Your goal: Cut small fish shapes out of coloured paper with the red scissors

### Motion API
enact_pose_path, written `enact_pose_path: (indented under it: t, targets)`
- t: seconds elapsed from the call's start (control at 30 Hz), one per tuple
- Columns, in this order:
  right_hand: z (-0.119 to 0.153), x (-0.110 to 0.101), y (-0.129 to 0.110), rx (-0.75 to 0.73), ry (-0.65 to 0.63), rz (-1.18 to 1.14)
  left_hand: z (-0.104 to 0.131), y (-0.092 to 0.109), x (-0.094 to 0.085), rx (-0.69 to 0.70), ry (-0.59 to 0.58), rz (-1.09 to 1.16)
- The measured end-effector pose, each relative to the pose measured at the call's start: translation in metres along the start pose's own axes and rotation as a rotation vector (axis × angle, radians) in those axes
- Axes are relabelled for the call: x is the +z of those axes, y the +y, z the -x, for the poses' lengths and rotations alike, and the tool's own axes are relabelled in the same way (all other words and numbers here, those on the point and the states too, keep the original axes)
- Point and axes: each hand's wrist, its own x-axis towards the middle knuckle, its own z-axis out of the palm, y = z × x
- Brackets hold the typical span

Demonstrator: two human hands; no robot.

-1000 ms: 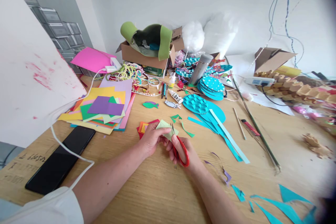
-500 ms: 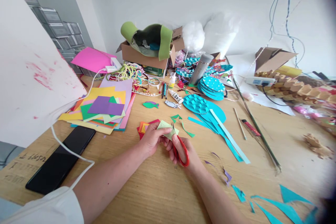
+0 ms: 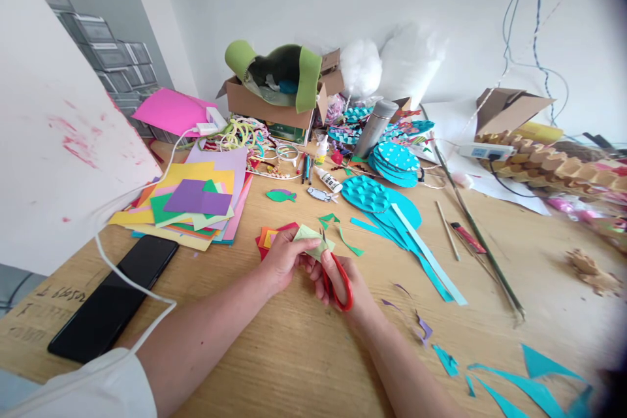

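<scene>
My left hand (image 3: pixel 285 260) pinches a small piece of pale green paper (image 3: pixel 307 234), its thumb flat on top. Red-handled scissors (image 3: pixel 349 294) are gripped in my right hand (image 3: pixel 345 277), with the blades at the paper's right side. Both hands are close together over the wooden table. Red, orange and yellow paper pieces (image 3: pixel 266 237) lie partly hidden behind my left hand. Curled green paper scraps (image 3: pixel 345 241) rest just beyond the scissor tips. Farther back are a green and purple paper fish (image 3: pixel 281 196) and a white fish cutout (image 3: pixel 322 194).
Coloured paper sheets (image 3: pixel 196 199) and a black phone (image 3: pixel 115 297) lie at left, a white cable crossing the phone. Blue paper discs and strips (image 3: pixel 404 209) spread at right, near a long stick (image 3: pixel 470 215). A steel flask (image 3: pixel 376 127) stands behind. Blue scraps (image 3: pixel 533 392) lie front right.
</scene>
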Motion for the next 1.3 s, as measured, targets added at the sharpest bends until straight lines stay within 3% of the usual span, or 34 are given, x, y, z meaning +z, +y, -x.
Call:
enact_pose_path:
  t: [0.7, 1.3]
  targets:
    - [-0.0014, -0.0023, 0.0026, 0.019, 0.020, 0.045, 0.0010, 0.0031, 0.0028, 0.017, 0.067, 0.004]
    - [-0.0043, -0.0059, 0.0041, 0.030, -0.040, 0.099, 0.0014, 0.0093, 0.0047, 0.057, 0.088, -0.060]
